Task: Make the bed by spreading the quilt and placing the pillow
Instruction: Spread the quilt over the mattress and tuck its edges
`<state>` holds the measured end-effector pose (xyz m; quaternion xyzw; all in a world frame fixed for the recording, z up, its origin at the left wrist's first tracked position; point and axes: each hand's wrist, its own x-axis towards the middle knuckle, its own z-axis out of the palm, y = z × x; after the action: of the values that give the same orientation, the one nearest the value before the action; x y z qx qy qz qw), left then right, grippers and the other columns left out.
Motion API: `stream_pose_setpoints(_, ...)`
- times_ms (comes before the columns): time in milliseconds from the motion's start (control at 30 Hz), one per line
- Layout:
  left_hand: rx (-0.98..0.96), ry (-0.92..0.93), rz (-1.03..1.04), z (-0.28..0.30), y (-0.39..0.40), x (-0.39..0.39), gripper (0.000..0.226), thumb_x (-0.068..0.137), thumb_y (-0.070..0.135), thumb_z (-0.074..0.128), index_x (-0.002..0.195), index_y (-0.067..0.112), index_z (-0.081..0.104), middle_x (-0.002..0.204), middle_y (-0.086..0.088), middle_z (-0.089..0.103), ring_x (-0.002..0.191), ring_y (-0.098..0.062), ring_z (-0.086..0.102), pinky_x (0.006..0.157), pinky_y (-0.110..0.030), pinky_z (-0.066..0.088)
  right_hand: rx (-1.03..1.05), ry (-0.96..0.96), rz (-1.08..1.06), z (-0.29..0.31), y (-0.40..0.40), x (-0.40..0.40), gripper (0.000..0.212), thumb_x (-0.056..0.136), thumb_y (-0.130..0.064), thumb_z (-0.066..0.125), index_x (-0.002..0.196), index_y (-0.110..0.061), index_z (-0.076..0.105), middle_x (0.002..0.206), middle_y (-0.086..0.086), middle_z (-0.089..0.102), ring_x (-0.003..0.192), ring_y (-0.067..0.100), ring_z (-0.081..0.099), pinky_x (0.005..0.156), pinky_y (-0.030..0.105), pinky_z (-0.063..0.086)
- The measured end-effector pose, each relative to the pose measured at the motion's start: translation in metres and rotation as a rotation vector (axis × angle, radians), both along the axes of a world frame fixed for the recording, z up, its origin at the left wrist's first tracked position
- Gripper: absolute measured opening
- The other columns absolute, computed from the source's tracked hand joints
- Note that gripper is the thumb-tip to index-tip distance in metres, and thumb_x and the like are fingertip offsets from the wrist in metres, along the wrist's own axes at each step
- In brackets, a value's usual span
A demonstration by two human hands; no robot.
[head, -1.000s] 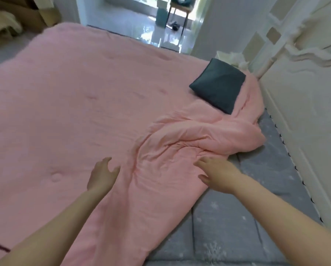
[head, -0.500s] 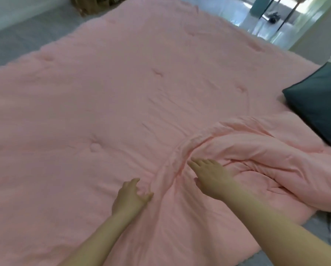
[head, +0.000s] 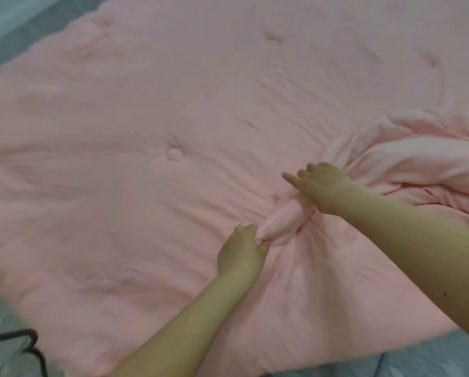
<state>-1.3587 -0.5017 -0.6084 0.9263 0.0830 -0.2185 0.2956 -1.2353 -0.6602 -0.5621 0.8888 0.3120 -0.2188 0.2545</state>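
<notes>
Left hand (head: 240,251) fingers clamp raised fold of pink quilt (head: 146,118), frame centre; right hand (head: 326,186) fingers curl onto same ridge, index extended. Likely gathering slack toward bunched right side.

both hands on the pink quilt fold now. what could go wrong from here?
1. Both the left hand and the right hand grip one short fold of the quilt; pulling from there may drag the already flat area into new wrinkles.
2. The bunched heap at right is untouched and could stay rumpled.
3. The pillow is out of view, so it may get snagged unseen.
</notes>
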Motion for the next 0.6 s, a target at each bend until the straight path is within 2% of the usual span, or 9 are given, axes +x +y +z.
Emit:
stream_pose_setpoints(100,0.033,-0.008,-0.060,0.013,0.000,-0.003,0.026,0.090,0.036,0.049,0.104,0.015,0.056,0.109,-0.010,0.057,0.104,-0.031,0.054,0.075,-0.036,0.041,0.004,-0.030,0.001,0.010,-0.019,-0.011,0.030,0.088,-0.016,0.051,0.118,-0.017,0.058,0.120,0.005,0.053,0.116,0.026,0.047,0.091,0.033,0.038)
stream_pose_setpoints(200,0.095,-0.006,-0.127,0.036,-0.013,-0.018,0.030,0.088,0.041,0.050,0.109,0.021,0.057,0.111,-0.007,0.062,0.106,-0.030,0.056,0.076,-0.035,0.044,0.123,-0.157,0.103,0.036,-0.041,-0.030,0.024,0.072,-0.017,0.070,0.096,-0.016,0.070,0.113,0.008,0.058,0.109,0.029,0.054,0.088,0.033,0.043)
stream_pose_setpoints(267,0.139,-0.006,-0.177,0.050,-0.026,-0.031,0.032,0.087,0.044,0.050,0.109,0.023,0.058,0.110,-0.006,0.064,0.105,-0.030,0.058,0.075,-0.034,0.044,0.014,-0.070,0.099,0.050,-0.054,-0.043,0.035,0.084,-0.015,0.057,0.119,-0.017,0.061,0.137,0.006,0.045,0.134,0.027,0.035,0.111,0.035,0.025)
stream_pose_setpoints(300,0.154,-0.015,-0.201,0.056,-0.033,-0.037,0.031,0.087,0.044,0.049,0.107,0.022,0.059,0.109,-0.006,0.065,0.104,-0.030,0.058,0.074,-0.034,0.044,-0.051,-0.006,0.050,0.056,-0.062,-0.050,0.038,0.089,-0.014,0.049,0.127,-0.017,0.054,0.143,0.004,0.040,0.139,0.024,0.027,0.115,0.034,0.017)
stream_pose_setpoints(333,0.163,-0.035,-0.225,0.063,-0.041,-0.044,0.030,0.087,0.044,0.049,0.104,0.022,0.059,0.108,-0.006,0.065,0.103,-0.030,0.058,0.073,-0.033,0.044,-0.056,0.029,-0.010,0.064,-0.072,-0.059,0.038,0.090,-0.013,0.046,0.128,-0.016,0.050,0.141,0.002,0.043,0.138,0.021,0.031,0.114,0.032,0.018)
stream_pose_setpoints(400,0.165,-0.085,-0.249,0.075,-0.049,-0.057,0.027,0.087,0.043,0.048,0.098,0.020,0.058,0.105,-0.006,0.061,0.102,-0.029,0.057,0.069,-0.033,0.041,-0.022,0.032,-0.108,0.075,-0.089,-0.073,0.034,0.091,-0.012,0.045,0.124,-0.015,0.048,0.130,0.002,0.052,0.125,0.020,0.046,0.103,0.031,0.033)
stream_pose_setpoints(500,0.182,-0.206,-0.239,0.081,-0.046,-0.078,0.022,0.087,0.036,0.051,0.096,0.018,0.061,0.108,-0.005,0.050,0.102,-0.028,0.049,0.066,-0.032,0.036,-0.038,0.001,-0.196,0.087,-0.111,-0.096,0.032,0.092,-0.010,0.043,0.124,-0.014,0.049,0.126,0.005,0.052,0.119,0.025,0.050,0.090,0.034,0.042)
stream_pose_setpoints(567,0.171,-0.257,-0.274,0.082,-0.045,-0.096,0.021,0.086,0.030,0.053,0.101,0.021,0.064,0.128,-0.002,0.045,0.112,-0.026,0.045,0.073,-0.032,0.042,-0.040,-0.102,-0.151,0.090,-0.125,-0.123,0.026,0.083,-0.014,0.059,0.109,-0.012,0.064,0.113,0.009,0.059,0.106,0.028,0.057,0.081,0.034,0.047)
stream_pose_setpoints(600,0.149,-0.242,-0.288,0.083,-0.044,-0.106,0.021,0.087,0.028,0.053,0.104,0.023,0.064,0.139,-0.001,0.038,0.119,-0.025,0.042,0.080,-0.032,0.044,0.001,-0.191,-0.082,0.088,-0.131,-0.134,0.022,0.066,-0.016,0.076,0.087,-0.011,0.072,0.096,0.010,0.064,0.088,0.029,0.062,0.068,0.031,0.050)
